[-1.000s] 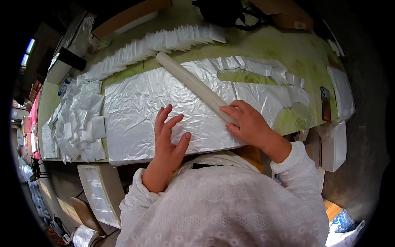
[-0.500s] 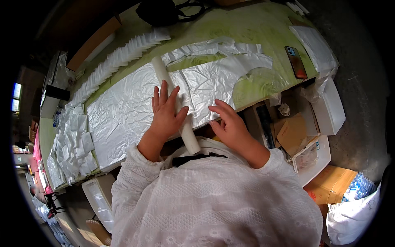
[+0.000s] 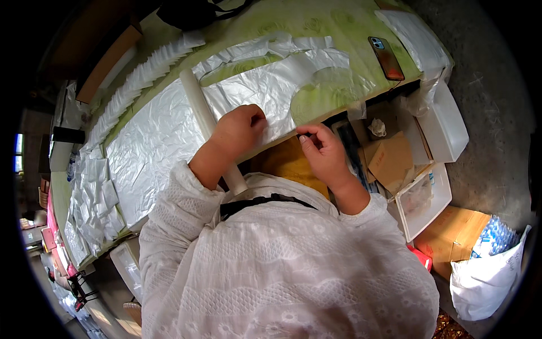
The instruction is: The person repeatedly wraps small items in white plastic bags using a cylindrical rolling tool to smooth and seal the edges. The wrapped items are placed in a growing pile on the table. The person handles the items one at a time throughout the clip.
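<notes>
- By the table's (image 3: 339, 21) near edge, the left hand (image 3: 240, 129) curls palm-down, contents hidden.
- Apart from it, the right hand (image 3: 322, 148) pinches a small dark thing (image 3: 305, 135).
- Under the bent left forearm (image 3: 210, 161), a pale tube (image 3: 197, 104) crosses the plastic sheet (image 3: 151, 138), perhaps weighing it flat.
- Beyond, a phone (image 3: 387, 58) lies well apart.

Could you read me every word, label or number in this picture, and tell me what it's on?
Nothing can be read clearly.
Brown carton: possible print, too blurred to read.
Folded cardboard piece: small marks, too small to read.
White sack: faint dark marks near its top, unreadable.
Blue-and-white bundle: any print is too small to tell.
Pale tube: no print that I can make out.
</notes>
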Action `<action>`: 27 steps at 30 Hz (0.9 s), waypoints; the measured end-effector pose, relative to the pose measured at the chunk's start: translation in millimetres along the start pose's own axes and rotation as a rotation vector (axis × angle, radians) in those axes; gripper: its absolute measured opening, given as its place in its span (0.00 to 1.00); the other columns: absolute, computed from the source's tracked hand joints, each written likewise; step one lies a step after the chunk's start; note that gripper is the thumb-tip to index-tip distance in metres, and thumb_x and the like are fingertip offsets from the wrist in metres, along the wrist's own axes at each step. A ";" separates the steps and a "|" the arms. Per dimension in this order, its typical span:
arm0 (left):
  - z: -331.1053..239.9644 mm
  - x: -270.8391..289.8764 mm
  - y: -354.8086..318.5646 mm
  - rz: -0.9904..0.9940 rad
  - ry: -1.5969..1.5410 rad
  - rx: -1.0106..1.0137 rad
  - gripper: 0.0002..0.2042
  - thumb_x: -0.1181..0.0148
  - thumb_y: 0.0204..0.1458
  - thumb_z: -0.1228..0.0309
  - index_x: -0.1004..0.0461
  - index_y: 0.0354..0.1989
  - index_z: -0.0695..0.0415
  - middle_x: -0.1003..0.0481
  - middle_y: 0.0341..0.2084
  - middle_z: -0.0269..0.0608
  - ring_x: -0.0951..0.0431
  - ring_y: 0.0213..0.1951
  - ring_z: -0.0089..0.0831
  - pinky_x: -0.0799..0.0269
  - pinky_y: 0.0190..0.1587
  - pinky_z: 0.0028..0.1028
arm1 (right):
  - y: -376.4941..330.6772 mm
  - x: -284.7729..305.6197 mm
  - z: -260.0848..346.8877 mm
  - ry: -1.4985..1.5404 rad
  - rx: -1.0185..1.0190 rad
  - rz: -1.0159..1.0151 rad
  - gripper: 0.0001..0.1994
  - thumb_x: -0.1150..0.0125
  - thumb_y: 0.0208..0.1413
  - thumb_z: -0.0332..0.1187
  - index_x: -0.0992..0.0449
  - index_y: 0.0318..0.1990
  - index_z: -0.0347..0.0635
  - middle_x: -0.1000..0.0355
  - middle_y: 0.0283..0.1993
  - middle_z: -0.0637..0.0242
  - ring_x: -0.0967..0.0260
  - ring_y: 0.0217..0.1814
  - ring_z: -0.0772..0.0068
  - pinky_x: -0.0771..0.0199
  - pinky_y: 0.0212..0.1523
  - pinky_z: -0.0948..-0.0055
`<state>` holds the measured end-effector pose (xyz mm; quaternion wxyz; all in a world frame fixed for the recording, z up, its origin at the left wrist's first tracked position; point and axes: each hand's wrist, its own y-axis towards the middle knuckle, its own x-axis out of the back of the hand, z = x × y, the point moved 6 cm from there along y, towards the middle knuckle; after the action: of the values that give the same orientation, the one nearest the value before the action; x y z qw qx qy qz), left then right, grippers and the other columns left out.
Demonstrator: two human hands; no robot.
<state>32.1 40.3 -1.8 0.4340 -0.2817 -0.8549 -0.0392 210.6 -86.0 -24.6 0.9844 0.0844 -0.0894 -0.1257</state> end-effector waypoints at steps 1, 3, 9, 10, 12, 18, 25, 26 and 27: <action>0.4 4.1 -2.3 -0.042 -0.037 0.021 0.10 0.37 0.57 0.67 0.20 0.42 0.58 0.20 0.39 0.47 0.17 0.40 0.44 0.22 0.45 0.37 | 0.7 8.6 -3.6 -0.024 -0.006 -0.026 0.10 0.38 0.62 0.24 0.21 0.49 0.39 0.26 0.41 0.68 0.32 0.33 0.80 0.29 0.37 0.79; 4.8 12.2 -5.1 -0.129 -0.109 0.066 0.09 0.37 0.57 0.67 0.20 0.42 0.58 0.20 0.39 0.47 0.17 0.39 0.43 0.22 0.45 0.36 | 1.5 17.0 -3.8 -0.033 -0.001 -0.009 0.09 0.39 0.62 0.25 0.21 0.49 0.39 0.26 0.41 0.68 0.32 0.34 0.80 0.29 0.37 0.78; -1.2 -6.5 -0.2 -0.086 0.025 -0.188 0.11 0.36 0.57 0.67 0.21 0.46 0.57 0.18 0.38 0.46 0.17 0.39 0.41 0.22 0.45 0.36 | -8.1 -8.5 -2.9 0.053 -0.029 0.120 0.09 0.39 0.63 0.24 0.21 0.49 0.39 0.26 0.43 0.67 0.30 0.39 0.79 0.28 0.41 0.78; 4.0 -5.8 6.2 -0.057 0.029 -0.128 0.11 0.37 0.57 0.67 0.21 0.45 0.58 0.18 0.38 0.46 0.17 0.40 0.43 0.22 0.45 0.37 | -9.7 -11.8 -2.9 0.060 -0.015 0.123 0.09 0.39 0.62 0.24 0.21 0.49 0.39 0.26 0.43 0.67 0.29 0.39 0.79 0.28 0.41 0.78; 11.4 -5.7 7.5 -0.010 0.039 -0.025 0.12 0.40 0.59 0.66 0.21 0.46 0.59 0.17 0.39 0.46 0.17 0.39 0.45 0.22 0.44 0.38 | -14.0 -15.2 -5.7 0.069 -0.008 0.126 0.09 0.39 0.62 0.24 0.21 0.49 0.39 0.26 0.43 0.67 0.29 0.40 0.79 0.28 0.41 0.79; 32.0 10.5 -5.0 -0.239 -0.451 0.088 0.10 0.38 0.61 0.66 0.22 0.44 0.58 0.20 0.30 0.36 0.23 0.29 0.25 0.26 0.35 0.28 | -16.7 -13.7 -12.6 0.037 0.022 0.111 0.09 0.40 0.61 0.22 0.20 0.48 0.37 0.24 0.45 0.65 0.29 0.40 0.78 0.28 0.41 0.78; 17.6 32.1 -40.2 -0.303 -0.468 0.061 0.09 0.37 0.62 0.69 0.23 0.47 0.57 0.25 0.35 0.28 0.27 0.36 0.17 0.30 0.41 0.20 | 88.1 -36.1 9.4 -0.475 0.244 0.066 0.24 0.38 0.54 0.26 0.26 0.61 0.43 0.27 0.59 0.54 0.27 0.52 0.52 0.24 0.53 0.58; 18.1 37.1 -43.0 -0.327 -0.498 0.054 0.10 0.37 0.62 0.69 0.24 0.50 0.57 0.24 0.37 0.29 0.27 0.38 0.18 0.29 0.43 0.21 | 102.6 -43.0 13.3 -0.563 0.261 0.011 0.27 0.38 0.53 0.27 0.28 0.63 0.45 0.28 0.62 0.53 0.28 0.55 0.49 0.25 0.56 0.55; 18.4 42.3 -45.6 -0.352 -0.528 0.047 0.12 0.37 0.63 0.68 0.25 0.52 0.57 0.24 0.39 0.29 0.26 0.40 0.19 0.29 0.45 0.22 | 105.1 -53.4 24.1 -0.579 0.370 0.036 0.29 0.37 0.52 0.26 0.29 0.65 0.47 0.30 0.64 0.55 0.30 0.58 0.48 0.26 0.59 0.55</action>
<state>-24.4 26.8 27.2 0.1902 -0.1195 -0.9743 -0.0193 179.5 24.9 10.3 0.8882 0.2209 -0.3880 -0.1089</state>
